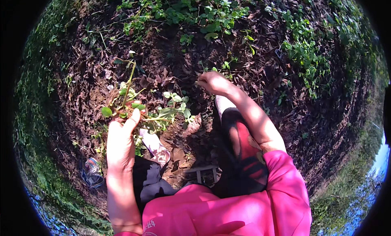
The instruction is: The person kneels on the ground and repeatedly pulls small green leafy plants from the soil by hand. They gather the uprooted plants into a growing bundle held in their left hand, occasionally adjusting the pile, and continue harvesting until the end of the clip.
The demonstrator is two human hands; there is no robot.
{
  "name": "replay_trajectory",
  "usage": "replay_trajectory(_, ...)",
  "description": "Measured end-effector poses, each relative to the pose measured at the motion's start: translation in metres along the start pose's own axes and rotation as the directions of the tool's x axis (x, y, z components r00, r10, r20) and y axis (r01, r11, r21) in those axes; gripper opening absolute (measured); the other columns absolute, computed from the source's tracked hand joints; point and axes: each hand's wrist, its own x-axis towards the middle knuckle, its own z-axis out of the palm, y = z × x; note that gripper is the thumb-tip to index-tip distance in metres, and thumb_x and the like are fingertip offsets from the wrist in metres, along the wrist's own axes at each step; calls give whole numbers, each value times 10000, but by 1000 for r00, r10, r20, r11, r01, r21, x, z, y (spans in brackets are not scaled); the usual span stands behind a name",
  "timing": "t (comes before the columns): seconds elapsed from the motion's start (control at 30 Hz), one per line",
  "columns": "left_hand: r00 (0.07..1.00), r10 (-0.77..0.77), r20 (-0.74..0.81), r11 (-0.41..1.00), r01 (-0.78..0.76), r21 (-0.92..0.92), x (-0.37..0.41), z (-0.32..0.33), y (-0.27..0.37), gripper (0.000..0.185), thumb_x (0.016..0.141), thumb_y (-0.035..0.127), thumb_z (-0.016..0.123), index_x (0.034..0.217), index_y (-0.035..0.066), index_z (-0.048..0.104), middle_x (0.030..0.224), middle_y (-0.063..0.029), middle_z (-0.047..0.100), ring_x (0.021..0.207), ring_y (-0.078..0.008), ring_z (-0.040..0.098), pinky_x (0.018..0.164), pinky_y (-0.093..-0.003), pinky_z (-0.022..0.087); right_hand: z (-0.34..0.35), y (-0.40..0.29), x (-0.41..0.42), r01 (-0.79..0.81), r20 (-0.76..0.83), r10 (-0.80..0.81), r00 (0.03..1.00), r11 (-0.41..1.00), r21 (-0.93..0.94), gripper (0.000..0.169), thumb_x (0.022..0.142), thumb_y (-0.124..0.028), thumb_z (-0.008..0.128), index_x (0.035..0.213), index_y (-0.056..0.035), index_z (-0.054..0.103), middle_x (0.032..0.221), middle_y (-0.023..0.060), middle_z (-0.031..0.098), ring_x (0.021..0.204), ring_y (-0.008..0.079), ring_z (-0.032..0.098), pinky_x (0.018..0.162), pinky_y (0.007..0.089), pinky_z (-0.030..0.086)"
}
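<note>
My left hand [123,129] is closed around a bunch of uprooted leafy weeds [128,95]. Their stems and pale roots stick out past my thumb, and a longer leafy sprig [175,109] hangs out to the right. My right hand [213,82] is low over the dark, leaf-littered soil [174,58], its fingers curled inward. Whether anything is pinched between those fingertips is hidden. Just beyond it grows a small green seedling [226,64]. A dry brown leaf [193,125] lies between my legs.
Dense green weeds [210,12] grow ahead, with more ground cover [308,58] to the right. My light shoes [160,153] are on the soil. Part of a low stool frame [200,170] shows beneath me. A crumpled blue-and-white object [92,174] lies at left.
</note>
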Motion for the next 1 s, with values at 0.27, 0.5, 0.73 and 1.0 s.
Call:
replay_trajectory(0.27,996,-9,-84,998,13,53,15,-5,-7,286,869,133,571,1119,-3,535,982,-45,590,861,-97,540,792,-254,419,-49,-144,10,617,-443,-493,749,762,195,137,826,-168,628,904,-61,663,938,107,612,833,256,599,741,334,487)
replay_trajectory(0.5,998,-8,-62,988,17,152,16,9,-3,407,842,108,615,1201,-8,465,1065,-78,577,922,-122,554,818,-253,438,-28,-191,12,145,-96,-140,985,402,904,239,824,-188,649,938,22,644,879,43,641,809,88,564,723,238,464)
replay_trajectory(0.73,996,71,-62,977,-57,204,20,0,-9,352,845,100,597,1164,-12,501,1049,-75,589,926,-126,553,820,-255,433,-46,-188,-5,147,-43,-295,954,340,929,312,857,-201,613,1106,-12,599,960,24,636,867,48,536,783,211,447)
replay_trajectory(1.0,996,-53,-70,993,45,-112,29,-24,-1,247,869,157,538,1040,-10,602,1005,-99,638,959,-158,570,877,-306,427,-73,-17,79,32,-228,322,919,515,857,357,868,-142,576,1158,49,494,953,108,601,696,159,638,596,264,547)
